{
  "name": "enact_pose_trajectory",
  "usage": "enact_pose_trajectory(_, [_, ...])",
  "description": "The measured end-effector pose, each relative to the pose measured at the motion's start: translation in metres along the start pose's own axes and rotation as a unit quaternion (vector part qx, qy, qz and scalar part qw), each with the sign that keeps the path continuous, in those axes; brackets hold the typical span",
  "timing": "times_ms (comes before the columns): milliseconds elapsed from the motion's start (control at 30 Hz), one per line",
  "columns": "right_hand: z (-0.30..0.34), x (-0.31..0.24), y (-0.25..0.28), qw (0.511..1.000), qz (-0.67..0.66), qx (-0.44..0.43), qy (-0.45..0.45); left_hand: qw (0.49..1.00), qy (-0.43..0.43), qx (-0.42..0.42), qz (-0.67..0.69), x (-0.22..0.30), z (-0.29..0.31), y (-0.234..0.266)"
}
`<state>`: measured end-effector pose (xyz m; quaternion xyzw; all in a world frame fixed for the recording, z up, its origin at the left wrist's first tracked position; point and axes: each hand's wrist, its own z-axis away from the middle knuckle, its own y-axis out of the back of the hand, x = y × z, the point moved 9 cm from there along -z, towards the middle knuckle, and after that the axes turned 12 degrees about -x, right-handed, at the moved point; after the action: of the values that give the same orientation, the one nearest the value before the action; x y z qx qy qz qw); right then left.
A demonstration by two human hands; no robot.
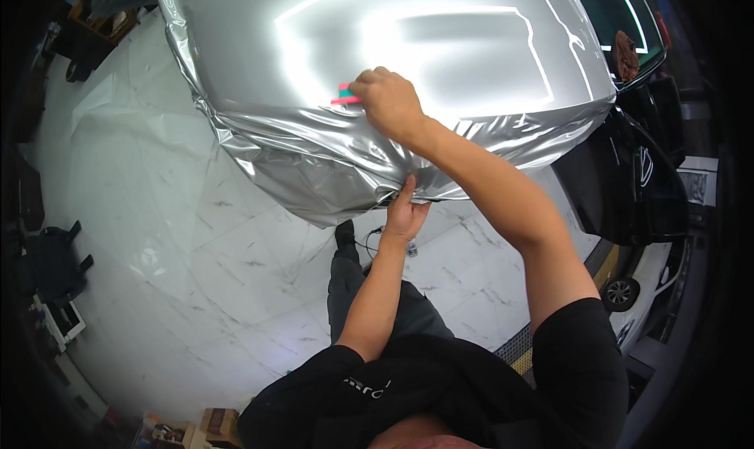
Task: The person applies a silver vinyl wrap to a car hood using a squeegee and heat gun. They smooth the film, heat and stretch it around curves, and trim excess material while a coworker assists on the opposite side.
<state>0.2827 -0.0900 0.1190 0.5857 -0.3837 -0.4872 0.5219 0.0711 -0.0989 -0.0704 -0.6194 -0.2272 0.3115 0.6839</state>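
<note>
Silver vinyl film (290, 170) covers a car's curved panel and hangs past its near edge in loose wrinkles. My right hand (390, 104) is closed around a pink and teal squeegee (344, 96), whose blade rests on the film just above the panel's edge. Lower down, my left hand (405, 216) pinches the film's hanging lower edge, thumb on the outside. Its other fingers are partly hidden behind the film.
Clear sheeting (141, 190) lies on the white marbled floor at left, near a dark stool-like object (55, 264). To the right stand a black car part (628, 174) and a white car (640, 292). A brown cloth (626, 56) hangs by a window. A cardboard box (222, 425) sits at lower left.
</note>
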Motion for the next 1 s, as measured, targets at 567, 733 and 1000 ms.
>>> enact_pose_trajectory(567, [0.015, -0.009, -0.002, 0.969, 0.059, -0.075, 0.227, 1.000, 0.009, -0.004, 0.013, 0.000, 0.001, -0.001])
enact_pose_trajectory(733, [0.058, 0.026, 0.017, 0.952, 0.079, -0.197, 0.221, 1.000, 0.013, -0.016, 0.001, 0.001, -0.003, -0.016])
enact_pose_trajectory(1000, [0.008, 0.021, 0.034, 0.970, 0.018, -0.096, 0.222, 1.000, 0.003, -0.030, 0.002, 0.003, -0.005, -0.009])
